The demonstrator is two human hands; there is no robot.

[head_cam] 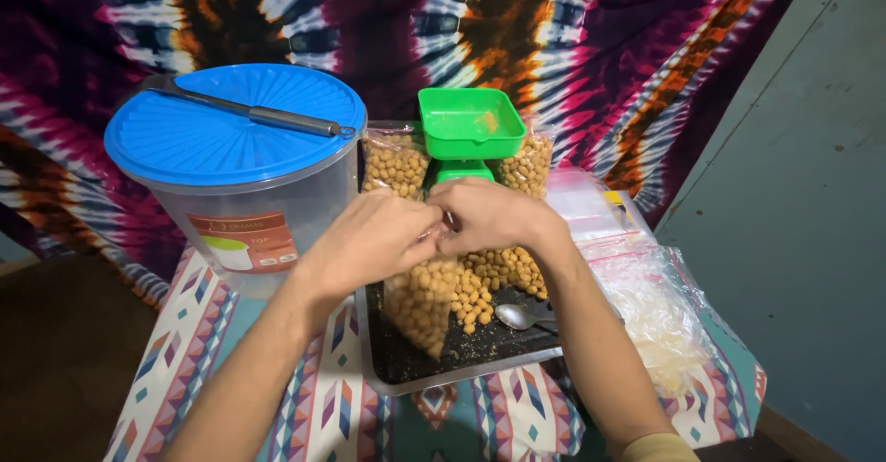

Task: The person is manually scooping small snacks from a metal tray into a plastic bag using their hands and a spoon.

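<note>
From the head camera, I see my left hand [369,240] and right hand [494,215] pinched shut together on the top of a clear bag of snacks [420,305], which hangs over the dark tray [461,356] on the desk [212,351]. If either grip slackens, I judge the bag could tip and spill onto the loose pile by the spoon [517,316].

- The tray [406,374] sits at lower centre on the surface [185,333], with loose nuts [480,287] and a spoon [519,315] in it.
- The lidded tub [240,176] stands at upper left, a utensil [249,111] lying on its lid.
- The scale [469,125] stands behind the tray, filled bags [395,162] either side.
- Empty bags [646,296] lie at right.
</note>
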